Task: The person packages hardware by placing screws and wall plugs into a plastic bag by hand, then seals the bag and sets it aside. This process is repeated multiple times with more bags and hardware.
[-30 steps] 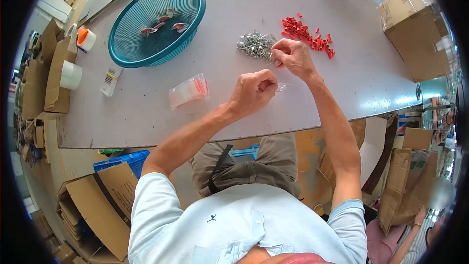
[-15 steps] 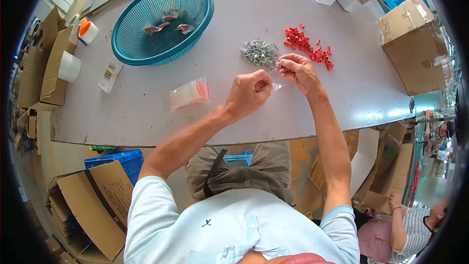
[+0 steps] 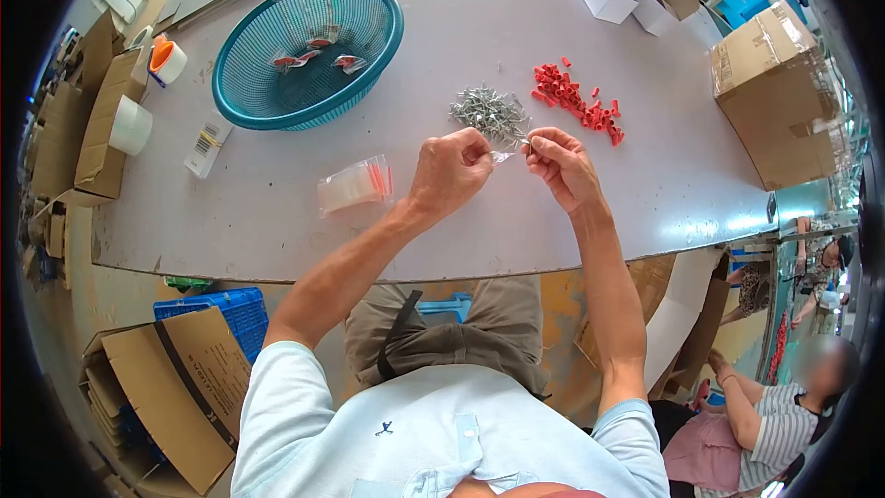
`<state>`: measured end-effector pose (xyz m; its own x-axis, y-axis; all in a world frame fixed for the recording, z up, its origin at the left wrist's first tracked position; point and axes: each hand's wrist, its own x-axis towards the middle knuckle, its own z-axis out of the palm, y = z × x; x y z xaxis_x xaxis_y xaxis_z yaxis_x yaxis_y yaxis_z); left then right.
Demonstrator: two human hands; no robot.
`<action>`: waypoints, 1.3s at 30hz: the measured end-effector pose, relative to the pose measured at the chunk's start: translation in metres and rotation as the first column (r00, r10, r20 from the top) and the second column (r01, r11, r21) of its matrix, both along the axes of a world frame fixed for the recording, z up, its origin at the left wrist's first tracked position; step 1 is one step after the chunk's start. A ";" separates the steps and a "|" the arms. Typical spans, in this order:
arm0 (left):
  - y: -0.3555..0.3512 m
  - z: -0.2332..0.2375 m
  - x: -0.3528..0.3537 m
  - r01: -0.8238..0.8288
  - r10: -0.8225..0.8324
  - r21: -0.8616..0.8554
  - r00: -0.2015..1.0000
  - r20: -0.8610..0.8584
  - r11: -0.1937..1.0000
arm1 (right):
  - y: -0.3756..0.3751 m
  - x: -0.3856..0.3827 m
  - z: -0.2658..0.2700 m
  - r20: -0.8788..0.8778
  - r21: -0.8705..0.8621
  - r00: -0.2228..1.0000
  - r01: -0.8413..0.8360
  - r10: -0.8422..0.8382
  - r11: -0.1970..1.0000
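Note:
My left hand (image 3: 450,169) is closed on a small clear plastic bag (image 3: 501,157) whose end sticks out toward the right. Facing it, my right hand (image 3: 560,162) pinches a small metal screw (image 3: 526,141) at the lower edge of the pile of silver screws (image 3: 487,112). Beyond my right hand lies a loose heap of red plastic plugs (image 3: 576,101). A stack of flat clear bags with red edges (image 3: 355,186) rests on the table left of my left hand.
A teal basket (image 3: 308,53) holding several small packets stands at the upper left. Labels (image 3: 209,144) lie beneath it. Cardboard boxes (image 3: 774,92) stand at the right and left edges. Another person (image 3: 765,424) sits at the lower right.
My left hand has shifted slightly left with the bag. My right hand has moved a little down and left, with its fingertips now near the bag's end.

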<state>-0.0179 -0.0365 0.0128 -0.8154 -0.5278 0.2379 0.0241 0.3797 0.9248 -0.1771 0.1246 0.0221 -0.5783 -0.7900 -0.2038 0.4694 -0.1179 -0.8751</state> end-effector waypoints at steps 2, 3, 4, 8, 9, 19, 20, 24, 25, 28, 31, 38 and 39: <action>-0.003 -0.002 -0.003 -0.019 0.019 -0.021 1.000 0.010 1.000 | 0.002 0.012 0.000 0.016 -0.025 1.000 0.005 -0.005 1.000; -0.002 -0.002 -0.002 -0.029 0.029 -0.038 1.000 0.006 0.999 | 0.003 0.019 0.000 0.026 -0.024 1.000 -0.002 0.003 1.000; -0.002 -0.001 -0.002 -0.038 0.038 -0.058 0.999 0.000 0.998 | 0.001 0.025 0.001 0.021 -0.025 1.000 0.015 -0.014 1.000; -0.001 -0.002 -0.002 -0.028 0.027 -0.062 1.000 -0.007 0.998 | -0.003 0.045 -0.002 -0.016 0.012 0.999 0.042 -0.042 0.999; 0.001 -0.002 -0.001 -0.029 0.028 -0.038 0.999 -0.016 0.999 | -0.001 0.049 -0.004 -0.007 0.014 0.999 0.046 -0.046 0.999; 0.005 -0.002 -0.001 0.011 -0.011 -0.051 1.000 -0.010 0.999 | -0.005 0.055 -0.008 -0.202 0.111 0.970 0.160 -0.136 0.981; 0.006 -0.002 0.000 0.011 -0.012 -0.050 1.000 -0.008 0.999 | -0.005 0.056 -0.008 -0.205 0.116 0.969 0.165 -0.139 0.979; 0.006 -0.004 -0.002 0.036 -0.037 0.009 0.999 0.009 0.999 | -0.005 0.057 -0.009 -0.212 0.133 0.966 0.178 -0.148 0.975; 0.006 -0.005 -0.002 0.046 -0.047 0.032 0.999 0.012 0.998 | -0.005 0.057 -0.009 -0.225 0.124 0.962 0.188 -0.157 0.974; 0.007 -0.008 -0.004 0.065 -0.064 0.047 0.998 -0.003 0.997 | -0.007 0.060 -0.009 -0.271 0.110 0.944 0.224 -0.187 0.968; 0.008 -0.008 -0.004 0.066 -0.065 0.042 0.998 -0.018 0.997 | -0.009 0.064 -0.008 -0.362 0.104 0.906 0.271 -0.218 0.957; 0.011 -0.008 -0.003 0.071 -0.071 0.061 0.997 0.006 0.996 | -0.012 0.067 -0.005 -0.407 0.145 0.889 0.290 -0.211 0.946; 0.010 -0.009 -0.003 0.069 -0.069 0.036 0.998 -0.004 0.997 | -0.011 0.067 -0.005 -0.407 0.146 0.889 0.291 -0.211 0.945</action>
<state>-0.0209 -0.0263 0.0041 -0.8493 -0.4788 0.2223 0.0517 0.3435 0.9377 -0.1097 0.1135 0.0172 -0.8161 -0.5744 -0.0637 0.0731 0.0067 -0.9973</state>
